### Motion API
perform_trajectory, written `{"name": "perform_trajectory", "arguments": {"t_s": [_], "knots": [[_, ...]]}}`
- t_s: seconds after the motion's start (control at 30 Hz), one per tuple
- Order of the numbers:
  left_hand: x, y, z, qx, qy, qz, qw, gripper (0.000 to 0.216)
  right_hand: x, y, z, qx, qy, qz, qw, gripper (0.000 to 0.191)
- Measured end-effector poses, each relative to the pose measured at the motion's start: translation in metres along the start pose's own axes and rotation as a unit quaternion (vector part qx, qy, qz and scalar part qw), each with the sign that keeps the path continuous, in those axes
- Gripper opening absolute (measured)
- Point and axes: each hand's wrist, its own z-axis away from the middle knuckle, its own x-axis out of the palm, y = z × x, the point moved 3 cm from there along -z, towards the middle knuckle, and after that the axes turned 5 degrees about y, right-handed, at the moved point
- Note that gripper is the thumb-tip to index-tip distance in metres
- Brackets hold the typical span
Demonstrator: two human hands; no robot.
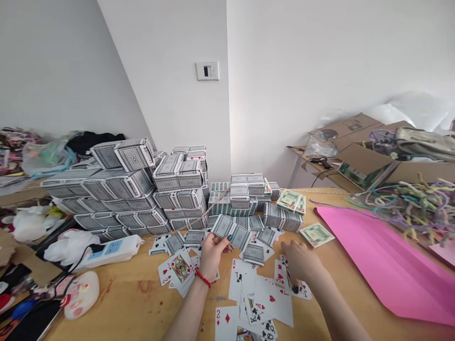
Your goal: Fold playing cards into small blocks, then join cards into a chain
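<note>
My left hand [212, 255], with a red string bracelet at the wrist, is raised over the wooden table [135, 303] and pinches two face-down playing cards [231, 231] by their edge. My right hand [302, 263] rests palm down on loose face-up cards [284, 279], its fingers curled onto them. Face-up cards [259, 303] lie scattered between and in front of both hands, among them an ace, a two of diamonds and a queen [180, 268]. Several face-down cards [254, 253] lie just beyond my hands.
Tall piles of wrapped card packs [142, 189] fill the table's far left and middle. A white power strip [113, 248] lies at the left. A pink sheet [384, 265] covers the right, with tangled coloured cords [408, 206] and cardboard boxes [366, 163] behind it. Clutter lines the left edge.
</note>
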Motion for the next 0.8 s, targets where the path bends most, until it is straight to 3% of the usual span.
{"name": "perform_trajectory", "arguments": {"t_s": [0.07, 0.13, 0.33, 0.67, 0.8], "knots": [[0.001, 0.001, 0.000, 0.004, -0.002, -0.003, 1.000, 0.019, -0.004, 0.000, 0.001, 0.007, 0.031, 0.001, 0.999, 0.078], [0.001, 0.001, -0.001, 0.005, -0.001, -0.002, 1.000, 0.018, -0.007, -0.002, 0.001, 0.008, 0.044, -0.004, 0.999, 0.076], [0.001, 0.000, -0.001, 0.008, -0.003, -0.009, 1.000, 0.017, -0.007, -0.003, -0.008, 0.013, 0.020, -0.035, 0.999, 0.052], [0.002, 0.001, 0.001, 0.008, -0.027, -0.016, 0.999, 0.018, 0.004, 0.008, -0.013, 0.016, 0.005, -0.102, 0.995, 0.054], [0.001, 0.001, -0.002, -0.001, -0.030, -0.009, 1.000, 0.021, -0.007, 0.004, -0.009, -0.044, -0.019, -0.211, 0.976, 0.023]]}}
